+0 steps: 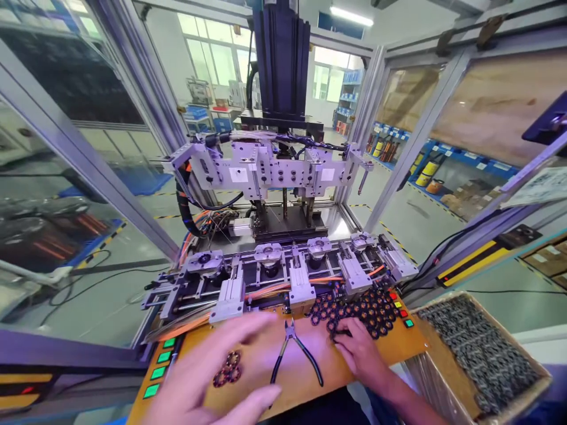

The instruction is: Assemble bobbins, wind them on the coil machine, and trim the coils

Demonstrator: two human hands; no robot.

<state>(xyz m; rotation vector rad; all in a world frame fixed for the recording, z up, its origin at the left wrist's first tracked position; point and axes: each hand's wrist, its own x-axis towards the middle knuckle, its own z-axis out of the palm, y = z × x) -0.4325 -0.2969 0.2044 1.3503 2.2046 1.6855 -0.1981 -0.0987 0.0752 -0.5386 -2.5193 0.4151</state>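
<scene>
Clear panels in pale aluminium frames wall in the station. Beyond them lies a grey-green floor marked with yellow-and-black tape. Blue shelving with boxes and spools lines the right side. At the back, tall windows glow with daylight, and a strip light shines overhead.

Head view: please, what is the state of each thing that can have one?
left hand, open, fingers spread, above the bench.
right hand, fingertips on the ring pile; grip unclear.
small ring cluster, lying loose beside the left hand.
cutters, lying flat, handles apart.
cardboard box, open, full of dark parts.
green buttons, lit.
</scene>
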